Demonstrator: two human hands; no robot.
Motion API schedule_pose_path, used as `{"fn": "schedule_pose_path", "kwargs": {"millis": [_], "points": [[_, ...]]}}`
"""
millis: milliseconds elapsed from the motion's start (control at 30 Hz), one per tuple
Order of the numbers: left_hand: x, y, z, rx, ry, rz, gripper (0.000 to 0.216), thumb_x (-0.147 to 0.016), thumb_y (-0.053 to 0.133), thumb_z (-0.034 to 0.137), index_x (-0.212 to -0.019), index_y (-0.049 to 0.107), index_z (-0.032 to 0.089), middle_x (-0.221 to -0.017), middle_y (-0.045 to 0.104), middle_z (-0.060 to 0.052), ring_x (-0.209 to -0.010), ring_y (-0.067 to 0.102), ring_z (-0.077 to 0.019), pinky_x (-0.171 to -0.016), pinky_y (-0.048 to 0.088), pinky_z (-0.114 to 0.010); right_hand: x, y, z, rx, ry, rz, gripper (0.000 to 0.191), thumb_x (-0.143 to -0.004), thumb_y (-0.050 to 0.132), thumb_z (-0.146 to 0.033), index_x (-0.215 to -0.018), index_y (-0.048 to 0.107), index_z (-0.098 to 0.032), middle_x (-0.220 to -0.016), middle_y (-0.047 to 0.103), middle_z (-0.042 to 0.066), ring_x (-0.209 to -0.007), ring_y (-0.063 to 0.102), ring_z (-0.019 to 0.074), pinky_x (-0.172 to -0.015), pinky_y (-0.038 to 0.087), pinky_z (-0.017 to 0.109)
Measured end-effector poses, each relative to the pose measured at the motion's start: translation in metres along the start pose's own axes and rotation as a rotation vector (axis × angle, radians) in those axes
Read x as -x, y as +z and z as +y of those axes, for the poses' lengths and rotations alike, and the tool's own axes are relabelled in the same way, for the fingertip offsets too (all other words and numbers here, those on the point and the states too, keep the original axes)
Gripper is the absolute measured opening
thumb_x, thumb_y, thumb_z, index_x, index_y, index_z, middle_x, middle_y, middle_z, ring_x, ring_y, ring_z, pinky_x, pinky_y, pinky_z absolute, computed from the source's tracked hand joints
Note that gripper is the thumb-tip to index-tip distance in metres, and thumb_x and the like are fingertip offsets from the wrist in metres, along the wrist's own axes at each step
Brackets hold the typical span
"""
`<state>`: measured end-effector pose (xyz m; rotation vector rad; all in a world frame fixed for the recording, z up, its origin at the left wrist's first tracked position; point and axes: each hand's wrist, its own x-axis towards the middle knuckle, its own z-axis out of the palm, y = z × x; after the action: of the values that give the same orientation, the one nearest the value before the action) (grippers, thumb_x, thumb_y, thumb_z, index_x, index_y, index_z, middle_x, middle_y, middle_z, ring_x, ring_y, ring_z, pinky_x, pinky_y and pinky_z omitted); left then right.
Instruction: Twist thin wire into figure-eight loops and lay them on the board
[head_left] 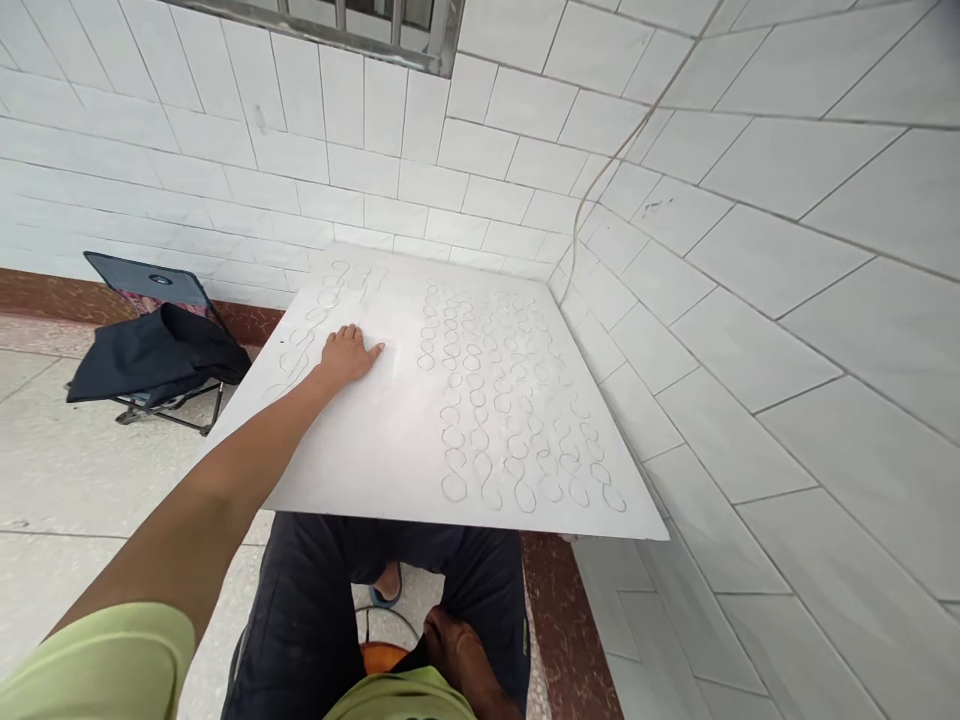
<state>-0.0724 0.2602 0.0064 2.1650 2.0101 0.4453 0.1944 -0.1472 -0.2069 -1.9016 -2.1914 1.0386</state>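
Observation:
A large white board (360, 450) lies in front of me over my thighs. Drawn on it in thin dark lines are columns of linked loops and wavy curves (484, 380), mostly on its right half, with fainter ones at the left. My left hand (349, 355) rests flat on the board's left part, palm down, with its thumb stretched out; nothing is in it. Down at my lap, below the board's near edge, is my right hand (448, 640). It is bent near my waist, and its fingers are hidden, so I cannot tell whether it holds anything.
A small folding chair (150, 282) with a dark cloth (161, 350) over it stands at the left. White tiled walls (720, 300) meet behind and right of the board. A cable (600, 175) hangs in the corner. An orange object (382, 656) lies between my legs.

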Motion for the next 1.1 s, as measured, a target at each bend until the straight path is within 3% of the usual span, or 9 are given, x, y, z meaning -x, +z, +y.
{"fn": "schedule_pose_path", "kwargs": {"millis": [133,333,467,567,700,833,967,1100], "points": [[0.063,0.006,0.002,-0.037,0.087,-0.011,0.076,-0.101,0.038,0.059,-0.157,0.042,0.007,-0.167,0.038,-0.023,-0.157,0.029,-0.0339,-0.127,0.02,-0.044,-0.005,-0.001,-0.008,0.026,-0.014,-0.034,0.02,-0.098,0.046,-0.02,-0.091,0.063,-0.025,-0.09,0.079,0.008,-0.084,0.076,0.0235,-0.073,0.046,0.028],[0.176,0.007,0.001,-0.08,0.221,0.033,0.078,-0.101,0.037,0.059,-0.158,0.042,0.006,-0.166,0.039,-0.023,-0.156,0.033,-0.0367,-0.128,0.022,-0.048,-0.005,0.0,-0.017,0.054,-0.028,-0.055,0.018,-0.1,0.049,-0.021,-0.097,0.067,-0.02,-0.098,0.079,0.012,-0.087,0.074,0.0218,-0.074,0.041,0.027],[0.222,-0.005,0.001,-0.135,0.207,0.049,0.071,-0.1,0.042,0.056,-0.153,0.051,0.009,-0.158,0.049,-0.025,-0.148,0.043,-0.0405,-0.123,0.031,-0.053,0.0,-0.002,-0.019,0.053,-0.029,-0.051,0.017,-0.098,0.051,-0.02,-0.097,0.068,-0.019,-0.097,0.079,0.01,-0.085,0.072,0.0197,-0.072,0.039,0.027],[0.225,-0.014,0.01,-0.173,0.18,0.105,0.061,-0.099,0.049,0.046,-0.147,0.056,0.01,-0.152,0.055,-0.025,-0.14,0.05,-0.0424,-0.116,0.038,-0.053,0.002,-0.003,-0.021,0.055,-0.034,-0.051,0.019,-0.099,0.049,-0.02,-0.098,0.068,-0.019,-0.099,0.079,0.011,-0.087,0.072,0.0199,-0.073,0.039,0.027],[0.197,-0.011,0.033,-0.167,0.229,0.126,0.051,-0.1,0.051,0.038,-0.143,0.059,0.011,-0.147,0.059,-0.022,-0.132,0.055,-0.039,-0.109,0.044,-0.051,0.001,-0.005,-0.024,0.058,-0.049,-0.062,0.017,-0.099,0.049,-0.023,-0.095,0.065,-0.022,-0.098,0.079,0.009,-0.09,0.074,0.022,-0.074,0.042,0.028],[0.175,0.004,0.047,-0.165,0.281,0.099,0.032,-0.101,0.05,0.028,-0.117,0.072,0.01,-0.121,0.071,-0.022,-0.114,0.063,-0.037,-0.095,0.049,-0.048,0.0,-0.006,-0.025,0.047,-0.046,-0.063,0.01,-0.095,0.052,-0.025,-0.088,0.059,-0.025,-0.095,0.079,0.007,-0.089,0.076,0.0256,-0.072,0.044,0.029],[0.172,0.009,0.042,-0.141,0.336,0.124,0.031,-0.098,0.043,0.011,-0.102,0.074,0.008,-0.108,0.073,-0.023,-0.105,0.065,-0.0352,-0.089,0.049,-0.046,0.003,-0.008,-0.024,0.009,-0.028,-0.039,0.01,-0.093,0.052,-0.022,-0.085,0.058,-0.025,-0.091,0.078,0.008,-0.086,0.076,0.0267,-0.07,0.044,0.03],[0.179,-0.01,0.033,-0.077,0.334,0.203,0.035,-0.101,0.041,0.015,-0.098,0.075,0.009,-0.102,0.074,-0.021,-0.101,0.067,-0.0333,-0.092,0.049,-0.047,0.005,-0.015,-0.027,-0.045,-0.051,-0.022,0.012,-0.094,0.051,-0.022,-0.09,0.062,-0.023,-0.092,0.077,0.009,-0.087,0.074,0.0252,-0.073,0.044,0.029]]}}
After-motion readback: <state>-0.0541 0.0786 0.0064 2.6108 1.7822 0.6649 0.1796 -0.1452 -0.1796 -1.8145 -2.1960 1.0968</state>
